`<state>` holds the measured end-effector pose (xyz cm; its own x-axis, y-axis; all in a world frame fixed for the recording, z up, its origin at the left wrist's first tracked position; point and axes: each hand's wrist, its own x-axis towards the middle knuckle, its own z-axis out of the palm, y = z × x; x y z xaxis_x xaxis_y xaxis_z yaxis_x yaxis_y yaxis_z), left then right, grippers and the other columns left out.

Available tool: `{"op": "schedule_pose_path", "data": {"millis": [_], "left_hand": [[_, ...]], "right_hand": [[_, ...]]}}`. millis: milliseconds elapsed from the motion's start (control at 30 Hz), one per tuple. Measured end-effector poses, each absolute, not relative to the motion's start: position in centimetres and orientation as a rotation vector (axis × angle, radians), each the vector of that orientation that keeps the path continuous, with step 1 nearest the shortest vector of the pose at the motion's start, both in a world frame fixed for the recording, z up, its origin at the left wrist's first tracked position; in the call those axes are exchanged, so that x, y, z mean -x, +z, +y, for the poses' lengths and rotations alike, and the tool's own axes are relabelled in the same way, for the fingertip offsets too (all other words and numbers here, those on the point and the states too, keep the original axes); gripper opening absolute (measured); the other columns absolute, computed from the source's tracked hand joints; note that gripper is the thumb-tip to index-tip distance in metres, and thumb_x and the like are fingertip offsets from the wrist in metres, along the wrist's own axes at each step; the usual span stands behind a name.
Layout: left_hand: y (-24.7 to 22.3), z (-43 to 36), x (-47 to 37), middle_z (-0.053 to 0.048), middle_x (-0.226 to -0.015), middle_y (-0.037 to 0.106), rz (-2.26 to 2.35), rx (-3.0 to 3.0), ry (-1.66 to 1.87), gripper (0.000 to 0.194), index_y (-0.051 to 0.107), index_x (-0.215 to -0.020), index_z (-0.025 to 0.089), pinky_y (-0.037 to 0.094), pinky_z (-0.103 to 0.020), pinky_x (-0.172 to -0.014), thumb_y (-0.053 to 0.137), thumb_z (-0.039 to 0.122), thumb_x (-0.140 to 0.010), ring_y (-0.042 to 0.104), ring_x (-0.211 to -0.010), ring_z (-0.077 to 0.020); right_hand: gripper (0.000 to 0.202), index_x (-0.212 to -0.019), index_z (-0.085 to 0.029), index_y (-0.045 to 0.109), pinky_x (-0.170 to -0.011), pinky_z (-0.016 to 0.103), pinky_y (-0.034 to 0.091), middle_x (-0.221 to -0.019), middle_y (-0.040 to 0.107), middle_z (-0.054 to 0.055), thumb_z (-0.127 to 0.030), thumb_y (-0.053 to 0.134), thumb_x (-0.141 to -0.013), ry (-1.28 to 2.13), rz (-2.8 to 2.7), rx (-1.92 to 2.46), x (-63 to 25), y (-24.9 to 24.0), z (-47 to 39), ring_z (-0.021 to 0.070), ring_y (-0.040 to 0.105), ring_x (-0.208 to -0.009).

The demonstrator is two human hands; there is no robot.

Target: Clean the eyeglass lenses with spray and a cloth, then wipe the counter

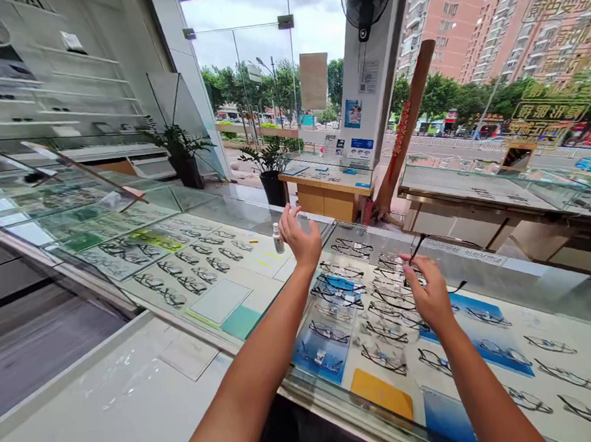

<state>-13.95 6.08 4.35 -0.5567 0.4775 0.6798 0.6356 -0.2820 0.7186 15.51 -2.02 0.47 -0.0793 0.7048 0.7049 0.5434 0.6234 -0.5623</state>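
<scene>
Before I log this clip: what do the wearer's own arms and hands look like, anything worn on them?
The left forearm and right forearm show no sleeves. The left hand and right hand are ungloved, with no watch, bracelet or ring discernible.

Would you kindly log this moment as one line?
left hand: open, beside small bottle, contact unclear | right hand: holding dark-armed eyeglasses | beneath: glass display case, eyeglass rows
</scene>
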Motion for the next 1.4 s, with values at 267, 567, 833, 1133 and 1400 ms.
{"op": "schedule_pose_path", "data": {"millis": [267,567,833,1133,1400], "left_hand": [[0.8,9.9,17.9,-0.024,-0.171,0.03,-2.185,0.845,-2.017,0.07,0.037,-0.153,0.019,0.032,-0.052,-0.122,0.062,0.018,-0.088,0.03,-0.158,-0.0356],[-1.4,11.3,19.3,-0.02,-0.148,0.059,-2.483,0.664,-2.06,0.052,0.051,-0.135,0.023,0.033,-0.058,-0.111,0.057,0.009,-0.086,0.046,-0.143,-0.0394],[-0.8,10.7,18.7,-0.022,-0.15,0.058,-2.4,0.766,-2.004,0.044,0.052,-0.14,0.022,0.031,-0.059,-0.114,0.045,0.014,-0.098,0.043,-0.145,-0.0396],[2.9,6.2,11.1,-0.015,-0.129,0.06,-1.58,1.821,-2.258,0.041,0.049,-0.138,0.019,0.044,-0.038,-0.107,0.051,0.034,-0.1,0.058,-0.118,-0.0282],[2.8,2.7,5.3,-0.001,-0.073,0.05,-1.656,2.966,-2.435,0.065,0.052,-0.079,0.023,0.035,-0.029,-0.058,0.045,0.087,-0.086,0.043,-0.065,-0.0169]], "right_hand": [[0.043,-0.121,-0.023,0.073,-0.097,0.047,0.044,-0.115,0.071,0.011,-0.049,0.04,-0.111,0.114,-1.67,1.105,-16.3,0.3,-1.6,0.032,0.06,-0.108],[0.042,-0.12,-0.022,0.072,-0.099,0.047,0.043,-0.114,0.069,0.012,-0.048,0.041,-0.11,0.156,-1.612,1.108,-16.8,0.3,-1.3,0.0327,0.059,-0.112],[0.038,-0.114,-0.023,0.074,-0.101,0.048,0.044,-0.119,0.069,0.012,-0.049,0.047,-0.106,0.179,-1.542,1.091,-17.4,0.6,-1.2,0.0327,0.061,-0.117],[0.03,-0.11,-0.023,0.075,-0.102,0.045,0.044,-0.114,0.073,0.009,-0.043,0.054,-0.105,0.21,-1.527,1.009,-17.3,1.7,-1.7,0.0303,0.062,-0.114],[0.026,-0.102,-0.024,0.076,-0.099,0.043,0.044,-0.108,0.074,0.008,-0.042,0.058,-0.104,0.341,-1.564,0.995,-16.2,2.4,-2.8,0.0295,0.063,-0.107]]}}
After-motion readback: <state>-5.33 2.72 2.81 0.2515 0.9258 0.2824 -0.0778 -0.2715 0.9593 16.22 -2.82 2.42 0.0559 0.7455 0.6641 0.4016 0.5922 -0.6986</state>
